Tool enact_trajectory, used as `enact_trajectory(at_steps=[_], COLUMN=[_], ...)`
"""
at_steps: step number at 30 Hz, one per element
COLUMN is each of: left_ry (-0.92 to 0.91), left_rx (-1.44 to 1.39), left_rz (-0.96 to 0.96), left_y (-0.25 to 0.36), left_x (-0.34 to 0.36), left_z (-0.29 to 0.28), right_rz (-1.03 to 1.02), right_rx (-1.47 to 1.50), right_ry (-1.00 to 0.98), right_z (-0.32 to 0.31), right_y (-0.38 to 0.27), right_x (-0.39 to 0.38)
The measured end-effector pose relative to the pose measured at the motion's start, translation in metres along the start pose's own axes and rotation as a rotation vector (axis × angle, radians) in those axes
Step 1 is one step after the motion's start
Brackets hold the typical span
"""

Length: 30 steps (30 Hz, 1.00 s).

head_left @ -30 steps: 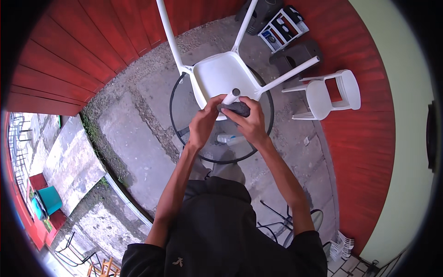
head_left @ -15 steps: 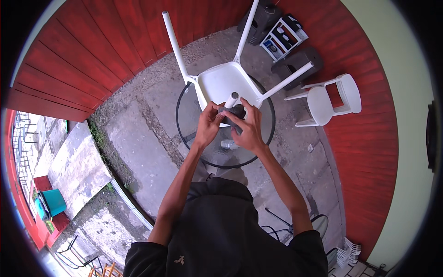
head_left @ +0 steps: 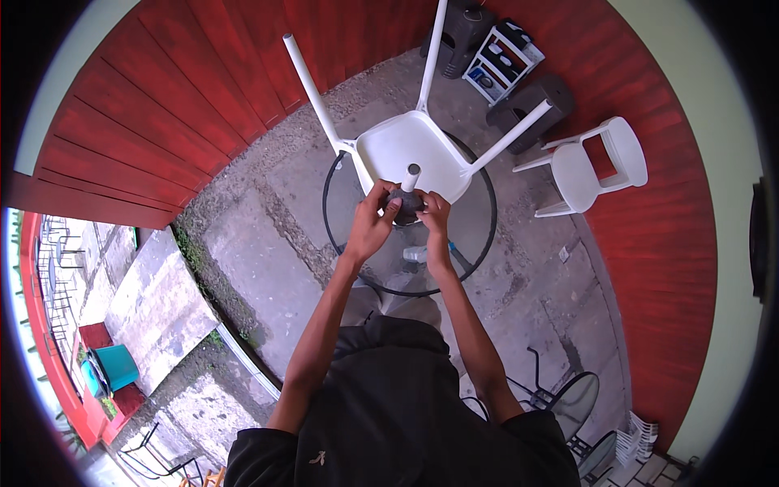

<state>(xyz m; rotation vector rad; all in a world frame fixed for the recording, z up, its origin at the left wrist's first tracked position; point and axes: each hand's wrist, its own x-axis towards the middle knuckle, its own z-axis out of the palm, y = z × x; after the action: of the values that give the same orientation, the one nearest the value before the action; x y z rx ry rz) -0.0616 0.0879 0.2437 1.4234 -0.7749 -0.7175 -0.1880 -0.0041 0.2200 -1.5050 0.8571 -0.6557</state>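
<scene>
A white plastic chair [head_left: 406, 146] lies upside down on a round glass table [head_left: 464, 231], its legs pointing up. Both hands are at its nearest leg [head_left: 412, 175]. Around the lower part of that leg is a bunched dark grey cloth [head_left: 411, 209]. My left hand [head_left: 374, 223] grips the cloth from the left, thumb pressed on its front. On the other side my right hand [head_left: 436, 215] pinches the cloth with bent fingers. The tip of the leg sticks out above the cloth. Behind my hands, part of the seat edge is hidden.
A clear plastic item [head_left: 415, 254] shows at the table, near my right wrist. An upright white chair [head_left: 576, 174] stands at right. A white shelf rack [head_left: 503, 63] and dark speakers [head_left: 531, 109] stand by the red wall [head_left: 649, 268]. A teal bucket [head_left: 118, 367] is far left.
My right hand has drawn in lower beside the leg, its fingers closer to the cloth. My left hand stays on the cloth. The whole view has shifted slightly.
</scene>
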Motion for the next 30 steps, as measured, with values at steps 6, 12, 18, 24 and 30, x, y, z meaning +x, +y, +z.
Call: enact_trajectory(at_steps=[6,12,18,24,30], left_ry=[0.011,0.042,0.079,0.132,0.130], left_rx=[0.041,-0.011,0.076,0.072,0.136], left_rz=[-0.053,-0.042,0.008,0.005,-0.045], left_y=[0.011,0.009,-0.003,0.001,0.006], left_x=[-0.003,-0.002,0.004,0.003,0.005], left_z=[-0.007,-0.004,-0.001,0.004,0.003], right_rz=[0.013,-0.088,-0.434,-0.259,-0.134], right_rx=[0.285,-0.093,-0.380,-0.281,0.051], right_ry=[-0.242,-0.329,0.026,0.088,0.159], right_z=[-0.027,-0.026,-0.025,-0.010,0.007], right_y=[-0.005,-0.023,-0.049,-0.057,-0.038], right_x=[0.009,0.005,0.011,0.013,0.010])
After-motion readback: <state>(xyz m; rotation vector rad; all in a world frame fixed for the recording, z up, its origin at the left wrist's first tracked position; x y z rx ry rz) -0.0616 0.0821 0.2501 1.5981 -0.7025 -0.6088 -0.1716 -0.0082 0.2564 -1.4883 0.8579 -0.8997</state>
